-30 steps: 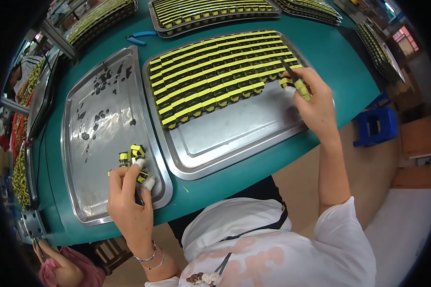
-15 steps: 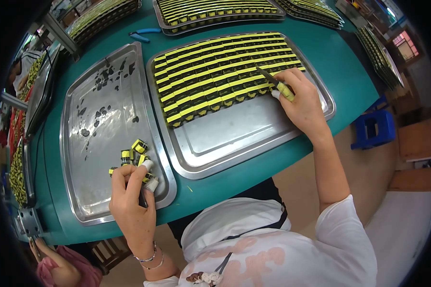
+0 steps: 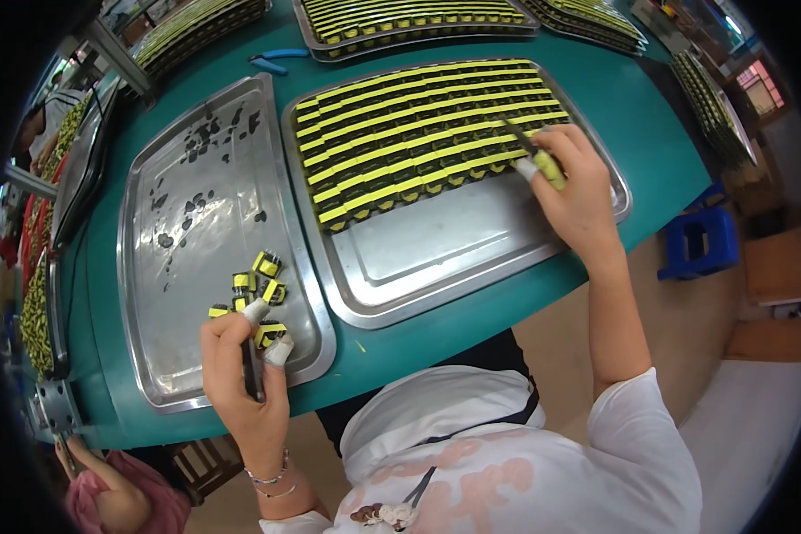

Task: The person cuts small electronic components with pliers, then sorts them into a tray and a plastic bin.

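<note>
My left hand (image 3: 240, 367) is low over the left metal tray (image 3: 142, 343), with a dark slim tool (image 3: 253, 374) held along its palm. White covers wrap the thumb and a fingertip. Between these tips lies a small black-and-yellow block (image 3: 270, 335); whether they grip it I cannot tell. Several similar blocks (image 3: 267, 263) lie loose just beyond. My right hand (image 3: 577, 196) is closed around a dark pointed tool with a yellow-wrapped grip (image 3: 550, 167). Its tip points over the right end of the block rows (image 3: 418, 133) in the middle metal tray (image 3: 418, 276).
Blue-handled pliers (image 3: 280, 59) lie behind the trays on the green table (image 3: 659, 151). More filled trays (image 3: 418, 18) stand along the back. A blue stool (image 3: 701, 242) is at the right. Another person's arm (image 3: 107, 485) shows at lower left.
My left hand's fingertips have spread, uncovering the block between them. My right hand has shifted slightly right and nearer. The whole view has moved a little.
</note>
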